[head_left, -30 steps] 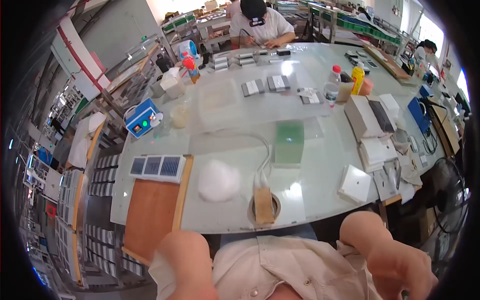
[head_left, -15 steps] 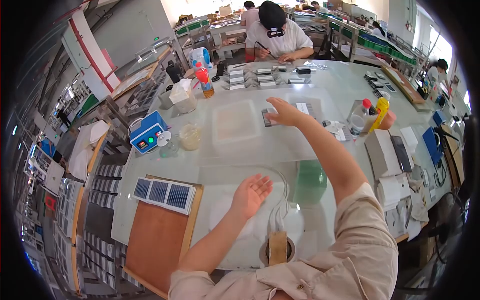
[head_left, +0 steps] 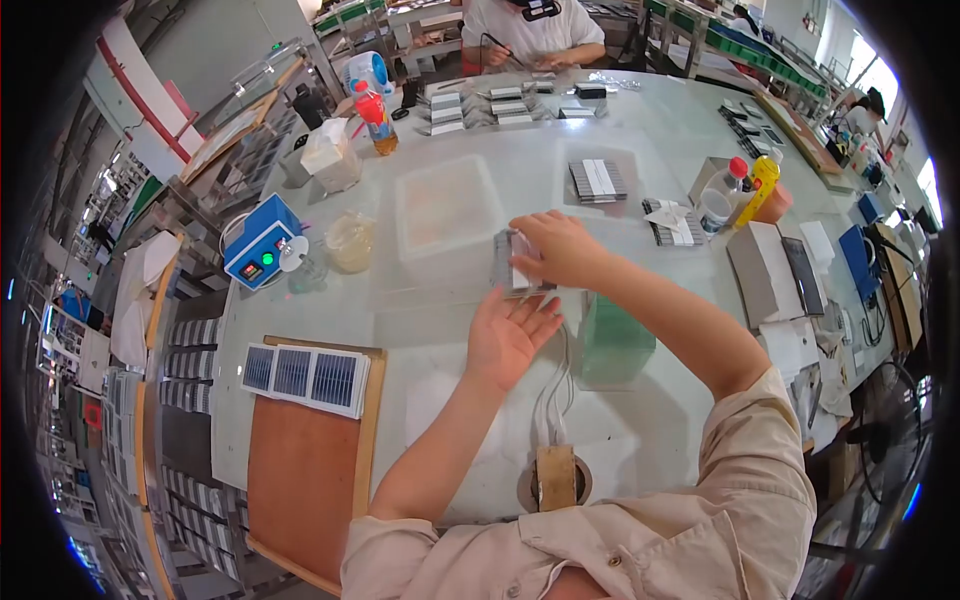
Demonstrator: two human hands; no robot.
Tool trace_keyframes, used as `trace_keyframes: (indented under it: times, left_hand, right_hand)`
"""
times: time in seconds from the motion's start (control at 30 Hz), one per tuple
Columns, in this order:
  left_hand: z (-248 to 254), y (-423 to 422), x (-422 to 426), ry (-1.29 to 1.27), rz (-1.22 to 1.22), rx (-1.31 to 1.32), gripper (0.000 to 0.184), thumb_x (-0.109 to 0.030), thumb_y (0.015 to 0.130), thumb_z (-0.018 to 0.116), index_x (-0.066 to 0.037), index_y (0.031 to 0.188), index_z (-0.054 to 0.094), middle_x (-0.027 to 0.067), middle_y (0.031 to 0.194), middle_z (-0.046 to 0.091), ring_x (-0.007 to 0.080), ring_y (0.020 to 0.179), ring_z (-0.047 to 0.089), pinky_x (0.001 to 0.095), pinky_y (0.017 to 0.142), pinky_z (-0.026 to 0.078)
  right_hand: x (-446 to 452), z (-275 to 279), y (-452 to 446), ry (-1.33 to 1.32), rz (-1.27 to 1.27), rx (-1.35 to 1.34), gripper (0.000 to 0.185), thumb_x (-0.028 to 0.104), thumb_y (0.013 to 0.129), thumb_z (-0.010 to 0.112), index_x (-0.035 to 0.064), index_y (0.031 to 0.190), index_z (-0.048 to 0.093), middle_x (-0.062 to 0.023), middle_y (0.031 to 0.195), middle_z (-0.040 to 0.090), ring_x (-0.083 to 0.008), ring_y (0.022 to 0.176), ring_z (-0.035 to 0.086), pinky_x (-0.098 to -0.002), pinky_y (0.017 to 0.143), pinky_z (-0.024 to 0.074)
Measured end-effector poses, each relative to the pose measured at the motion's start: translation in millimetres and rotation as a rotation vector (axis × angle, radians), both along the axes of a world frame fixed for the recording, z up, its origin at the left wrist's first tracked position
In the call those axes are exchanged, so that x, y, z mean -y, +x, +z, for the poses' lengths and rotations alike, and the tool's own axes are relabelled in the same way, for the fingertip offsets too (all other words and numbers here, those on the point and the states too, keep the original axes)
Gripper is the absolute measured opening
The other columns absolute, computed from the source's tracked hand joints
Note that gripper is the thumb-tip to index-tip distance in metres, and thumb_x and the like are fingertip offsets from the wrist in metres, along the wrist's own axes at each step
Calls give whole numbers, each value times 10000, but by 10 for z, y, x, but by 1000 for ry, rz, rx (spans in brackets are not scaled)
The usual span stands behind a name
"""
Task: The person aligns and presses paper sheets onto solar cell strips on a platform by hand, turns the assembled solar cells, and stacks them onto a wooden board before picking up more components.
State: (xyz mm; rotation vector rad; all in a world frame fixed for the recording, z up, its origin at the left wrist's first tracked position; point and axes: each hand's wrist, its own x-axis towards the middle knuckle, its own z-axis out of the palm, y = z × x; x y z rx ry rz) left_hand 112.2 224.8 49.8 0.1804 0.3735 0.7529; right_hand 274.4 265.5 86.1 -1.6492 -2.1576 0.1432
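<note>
My right hand (head_left: 560,250) grips a small stack of dark strips (head_left: 507,262) with a pale band, over the front edge of the translucent sheet. Just below the stack, my left hand (head_left: 510,340) is palm up with its fingers spread, holding nothing. Another banded stack (head_left: 598,181) lies farther back on the sheet, and a third stack (head_left: 673,222) with a white piece on top is to its right. A green block (head_left: 617,342) stands under my right forearm. Small solar panels (head_left: 305,378) rest on a brown board (head_left: 300,470) at the left.
A blue device (head_left: 263,242), a jar (head_left: 350,242) and a red-capped drink bottle (head_left: 375,118) stand at the left. A clear bottle (head_left: 720,198) and a yellow bottle (head_left: 760,188) are at the right. A tape roll (head_left: 556,480) lies near my body. Across the table sits a co-worker (head_left: 530,38).
My right hand has come from the back of the sheet toward me with a stack in its grip. My left hand has moved up beside it, still open. The view has shifted.
</note>
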Motion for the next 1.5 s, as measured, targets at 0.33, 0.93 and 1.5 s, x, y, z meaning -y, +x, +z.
trace_keyframes:
  times: [0.33,0.93,1.5]
  left_hand:
    - [11,-191,175,11,37,-144,423,-196,852,403,-5,1229,380,181,1200,467,345,1098,469,498,923,395]
    - [-226,-181,404,-97,-46,-39,474,-287,842,486,-27,1219,363,149,1204,447,321,1097,449,522,931,372]
    - [-138,91,312,59,18,20,583,-558,838,400,-137,1239,365,66,1218,415,228,1119,418,476,893,412]
  right_hand:
    - [-409,163,479,138,-134,-193,459,315,769,607,66,1139,499,-134,1132,534,-307,1105,451,-408,915,372]
    - [-323,307,436,-326,-395,181,489,488,817,476,123,1136,542,-109,1105,566,-286,1051,507,-383,858,417]
    - [512,355,-305,-247,-172,226,336,378,802,559,132,1031,568,-33,1046,532,-232,1018,489,-387,751,463]
